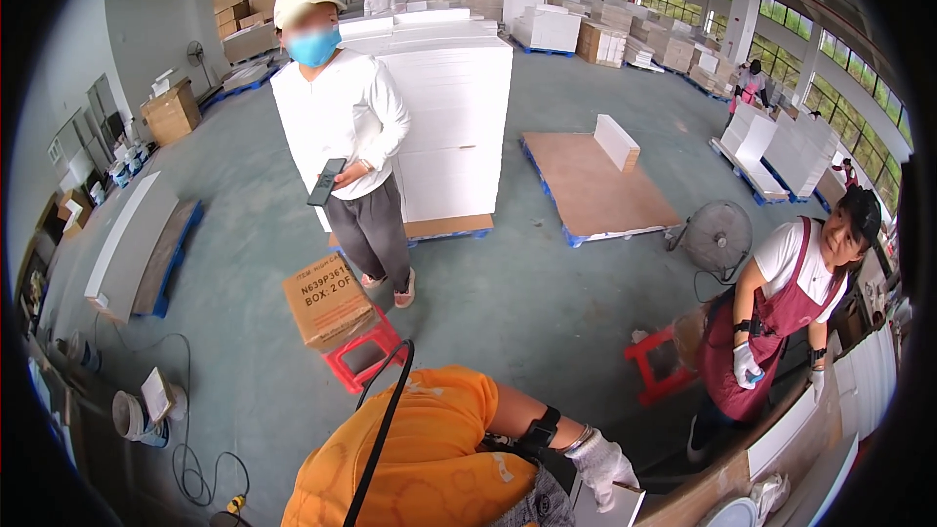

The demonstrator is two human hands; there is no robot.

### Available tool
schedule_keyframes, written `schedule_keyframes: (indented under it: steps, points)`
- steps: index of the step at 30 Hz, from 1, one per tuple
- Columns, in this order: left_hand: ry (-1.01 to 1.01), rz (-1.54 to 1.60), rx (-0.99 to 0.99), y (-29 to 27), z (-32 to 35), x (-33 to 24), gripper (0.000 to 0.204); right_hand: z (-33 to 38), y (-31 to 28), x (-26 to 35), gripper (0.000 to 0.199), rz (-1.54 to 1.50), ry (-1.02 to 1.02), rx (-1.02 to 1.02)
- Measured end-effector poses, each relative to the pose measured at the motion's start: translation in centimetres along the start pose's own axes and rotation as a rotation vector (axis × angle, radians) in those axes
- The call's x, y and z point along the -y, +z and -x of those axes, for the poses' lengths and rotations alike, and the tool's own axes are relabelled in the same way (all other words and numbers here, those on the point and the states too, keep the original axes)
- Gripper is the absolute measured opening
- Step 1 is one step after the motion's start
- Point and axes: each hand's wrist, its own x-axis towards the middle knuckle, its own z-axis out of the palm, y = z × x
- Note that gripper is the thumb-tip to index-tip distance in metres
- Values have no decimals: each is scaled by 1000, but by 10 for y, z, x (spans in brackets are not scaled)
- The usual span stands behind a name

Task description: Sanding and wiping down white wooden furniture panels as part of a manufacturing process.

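An orange sleeve comes up from the lower edge, and its bent arm, with a black band near the wrist, reaches to the right. At its end is my left hand (603, 466) in a white knit glove. Its fingers are closed over the edge of a white board (625, 506), most of which is cut off by the lower edge. My right hand does not show. To the right, a co-worker in a maroon apron (756, 332) and white gloves has one hand on white panels (786, 420) and a small blue thing in the other.
A person in a white top (337, 122) stands ahead with a phone (325, 182). Near them, a carton (329, 304) sits on a red stool (366, 356). Also around are a panel stack (449, 127), a pallet (595, 185), a fan (717, 236), buckets (132, 415) and a floor cable (188, 429).
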Motion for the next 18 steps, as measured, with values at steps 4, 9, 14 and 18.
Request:
schedule_keyframes:
  steps: [4, 9, 14, 18]
  points:
    - [-17, 47, 11, 1, 4, 0, 62, 1, 1, 0, 45, -3, -1, 1]
    - [-31, 26, 4, 2, 4, 1, 63, 2, 1, -2, 45, -4, 5, -1]
    - [-41, 27, -4, 0, 0, 4, 62, 4, 1, -10, 44, 1, 27, -7]
    - [-25, 36, -14, -1, -1, 4, 61, 11, 1, -21, 44, 13, 53, -13]
